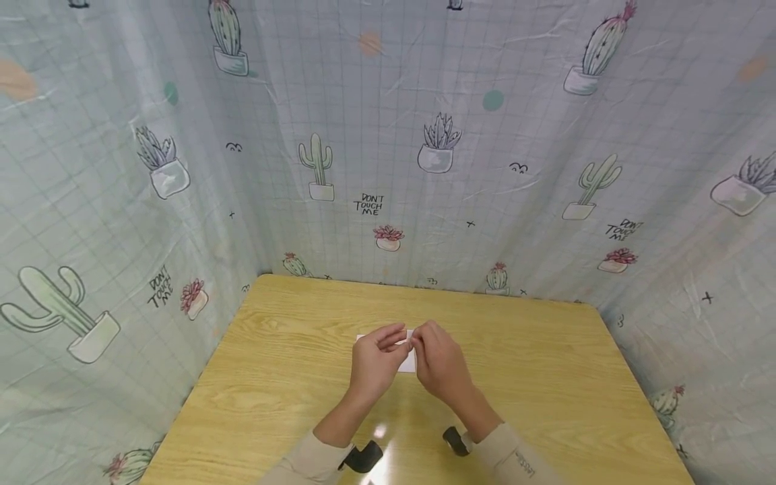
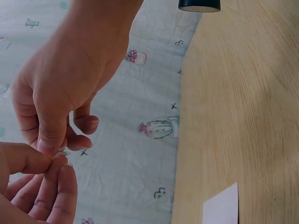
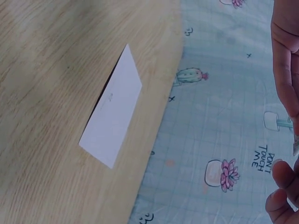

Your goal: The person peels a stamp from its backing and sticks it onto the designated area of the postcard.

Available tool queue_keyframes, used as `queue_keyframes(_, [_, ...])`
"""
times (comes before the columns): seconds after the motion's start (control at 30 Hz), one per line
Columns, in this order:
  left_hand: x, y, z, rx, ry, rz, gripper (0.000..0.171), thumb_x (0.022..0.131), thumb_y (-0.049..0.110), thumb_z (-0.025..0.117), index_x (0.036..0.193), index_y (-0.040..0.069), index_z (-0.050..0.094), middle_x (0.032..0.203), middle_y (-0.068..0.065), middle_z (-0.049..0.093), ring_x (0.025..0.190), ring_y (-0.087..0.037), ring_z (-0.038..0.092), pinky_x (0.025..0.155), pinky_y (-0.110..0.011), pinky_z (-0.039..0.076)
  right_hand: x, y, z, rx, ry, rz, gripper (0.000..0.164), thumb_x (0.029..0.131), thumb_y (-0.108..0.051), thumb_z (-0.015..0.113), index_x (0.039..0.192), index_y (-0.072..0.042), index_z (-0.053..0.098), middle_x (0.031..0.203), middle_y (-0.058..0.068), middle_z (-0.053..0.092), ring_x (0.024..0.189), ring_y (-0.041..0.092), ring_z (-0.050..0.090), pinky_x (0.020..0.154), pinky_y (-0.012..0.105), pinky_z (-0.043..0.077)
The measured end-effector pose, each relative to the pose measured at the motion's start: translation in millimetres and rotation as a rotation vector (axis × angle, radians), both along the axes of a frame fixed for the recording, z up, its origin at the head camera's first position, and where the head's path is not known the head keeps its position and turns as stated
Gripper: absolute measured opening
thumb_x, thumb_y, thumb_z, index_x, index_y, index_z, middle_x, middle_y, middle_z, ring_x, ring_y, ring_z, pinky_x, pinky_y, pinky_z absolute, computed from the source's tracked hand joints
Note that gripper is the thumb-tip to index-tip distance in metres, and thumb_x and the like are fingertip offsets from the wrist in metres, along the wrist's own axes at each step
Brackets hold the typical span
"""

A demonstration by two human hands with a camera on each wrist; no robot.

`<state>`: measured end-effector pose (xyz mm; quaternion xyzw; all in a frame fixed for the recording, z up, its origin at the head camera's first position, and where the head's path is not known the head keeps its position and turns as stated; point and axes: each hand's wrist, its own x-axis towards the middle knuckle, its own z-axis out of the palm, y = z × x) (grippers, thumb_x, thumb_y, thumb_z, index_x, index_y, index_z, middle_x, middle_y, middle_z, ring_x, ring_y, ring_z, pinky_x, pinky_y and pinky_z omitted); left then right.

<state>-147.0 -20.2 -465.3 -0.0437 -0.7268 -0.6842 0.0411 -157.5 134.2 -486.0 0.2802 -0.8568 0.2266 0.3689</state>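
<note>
My left hand and right hand meet fingertip to fingertip above the table. In the left wrist view, the left hand pinches with thumb and forefinger at lower left, and the right hand reaches in from above, its thumb and forefinger pinched at the same spot. Between them is a tiny greyish, shiny piece, mostly covered by the fingertips; its kind I cannot tell. Beneath the hands, a flat white card with a faint small mark lies on the table, partly covered by the hands in the head view.
The wood-grain table reaches back to a curtain printed with cacti, which hangs around its back and sides. Black wrist bands show at both cuffs. Light glares off the table's near part.
</note>
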Motion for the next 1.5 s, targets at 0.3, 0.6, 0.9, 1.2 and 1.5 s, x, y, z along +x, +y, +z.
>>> queue_keyframes(0.3, [0.9,-3,-1.1,0.058,-0.053,-0.039,0.033,0.093,0.006,0.077,0.124,-0.005,0.073,0.118,-0.022,0.077,0.113,-0.033,0.076,0.085,-0.024,0.062,5.1,-4,1.5,-0.063,-0.145,-0.039,0.012,0.096,0.001,0.067,0.094,-0.006,0.058,0.08,0.001,0.052,0.067,0.008,0.041,0.058,0.02,0.039])
queue_keyframes(0.6, [2.6,-4,-1.8,0.086,-0.074,-0.061,0.033,0.093,0.007,0.077,0.124,-0.005,0.073,0.118,-0.023,0.077,0.11,-0.033,0.076,0.083,-0.023,0.063,10.3,-7,3.1,-0.14,-0.272,-0.054,0.012,0.098,0.003,0.064,0.094,-0.005,0.055,0.083,0.002,0.054,0.07,0.007,0.044,0.06,0.021,0.042])
queue_keyframes(0.9, [3.5,-4,-3.3,0.072,-0.055,-0.064,0.031,0.092,0.007,0.078,0.121,-0.002,0.075,0.117,-0.022,0.077,0.109,-0.032,0.077,0.082,-0.022,0.062,12.8,-7,4.9,-0.124,-0.365,-0.058,0.011,0.101,0.001,0.06,0.096,-0.005,0.053,0.082,0.001,0.051,0.068,0.005,0.038,0.058,0.019,0.037])
queue_keyframes(1.2, [5.4,-6,-2.8,0.062,-0.058,-0.074,0.03,0.092,0.008,0.078,0.121,0.0,0.076,0.115,-0.021,0.078,0.108,-0.032,0.077,0.082,-0.022,0.063,12.9,-6,7.7,-0.127,-0.435,-0.075,0.01,0.104,-0.002,0.057,0.096,-0.006,0.052,0.08,0.0,0.047,0.068,0.006,0.036,0.059,0.02,0.035])
queue_keyframes(1.5, [4.9,-7,-7.0,0.054,-0.069,-0.108,0.03,0.092,0.007,0.076,0.121,-0.002,0.075,0.115,-0.021,0.078,0.106,-0.031,0.077,0.082,-0.022,0.063,13.8,-5,9.8,-0.143,-0.506,-0.081,0.01,0.105,-0.003,0.056,0.096,-0.006,0.052,0.081,0.0,0.047,0.068,0.006,0.036,0.059,0.02,0.035])
